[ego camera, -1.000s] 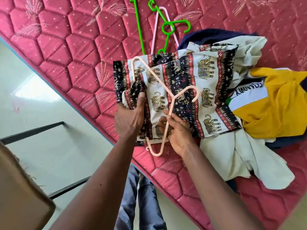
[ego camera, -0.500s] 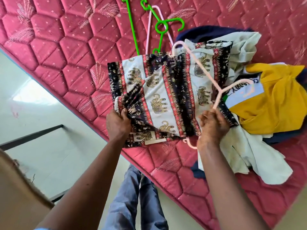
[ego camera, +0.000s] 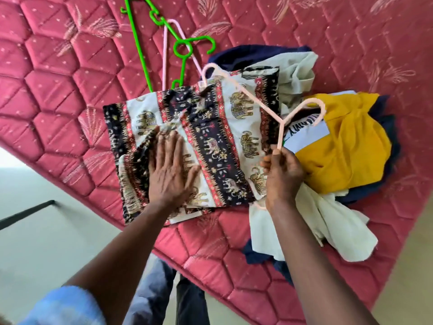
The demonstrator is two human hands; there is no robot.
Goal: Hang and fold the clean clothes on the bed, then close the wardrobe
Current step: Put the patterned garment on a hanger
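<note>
Along the left edge of the frame runs a pale floor crossed by a dark bar, and a blurred blue sleeve fills the lower left corner. The red quilted bed covers the upper left and slants down toward the lower right.

Near the top, left of centre, green hangers lie linked on the bed with a pale pink hanger under them. Their lower ends are tucked behind the elephant-print cloth.

That cloth lies folded at the centre of the frame, near the bed's lower edge. The left hand rests flat on the cloth's left half, its grip wide, fingers straight and spread, pressing the fabric down. Below centre, legs in blue jeans stand against the bed.

Just right of the cloth, the right hand has its grip closed on a second pink hanger, fingers and thumb pinched round one arm of it. The hanger's other arm runs up and left across the cloth's upper right part. Its hook curves over the clothes to the right, and a curved end shows below the wrist.

Right of centre is the heap of remaining clothes. A navy garment lies at the top behind the cloth. A cream garment spreads toward the lower right under the right forearm. A yellow garment with a white lettered panel lies furthest right, on more navy fabric.
</note>
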